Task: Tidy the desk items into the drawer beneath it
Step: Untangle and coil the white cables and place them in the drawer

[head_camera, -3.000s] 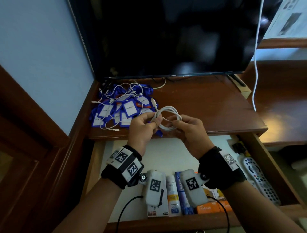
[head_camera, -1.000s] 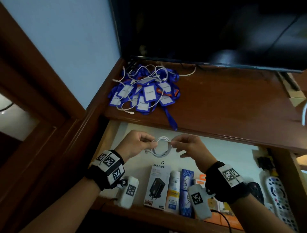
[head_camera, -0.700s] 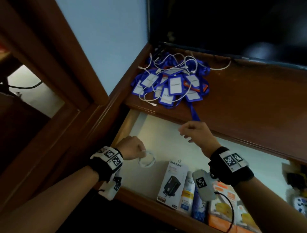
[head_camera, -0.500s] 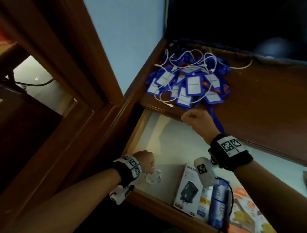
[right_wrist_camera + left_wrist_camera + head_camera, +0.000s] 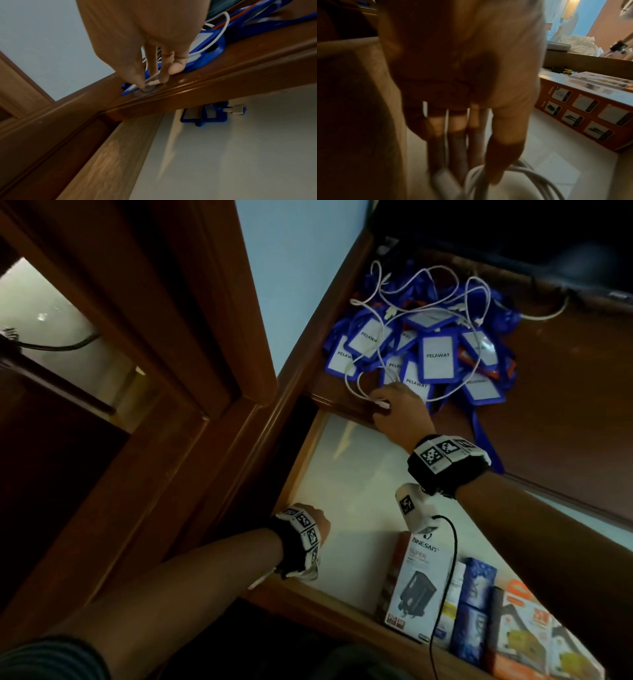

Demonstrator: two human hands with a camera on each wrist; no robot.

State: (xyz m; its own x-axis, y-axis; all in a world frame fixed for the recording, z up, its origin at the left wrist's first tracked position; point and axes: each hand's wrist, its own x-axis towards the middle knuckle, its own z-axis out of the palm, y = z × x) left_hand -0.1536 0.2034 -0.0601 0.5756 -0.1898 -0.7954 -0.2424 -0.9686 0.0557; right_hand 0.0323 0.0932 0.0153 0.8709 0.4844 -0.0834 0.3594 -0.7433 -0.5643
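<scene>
The drawer (image 5: 346,474) stands pulled out beneath the desk (image 5: 565,392). The left hand (image 5: 317,520) is down in its near left corner, fingers (image 5: 498,155) pointing down and touching a coiled white cable (image 5: 513,180) on the drawer floor — whether they actually grip it I cannot tell. The right hand (image 5: 399,409) is at the desk's front edge above the drawer, fingertips (image 5: 137,79) pinching the plug end of a loose white cable (image 5: 383,361) that trails over a pile of blue badge holders (image 5: 435,354) — boxes (image 5: 421,587) line the drawer's near side.
</scene>
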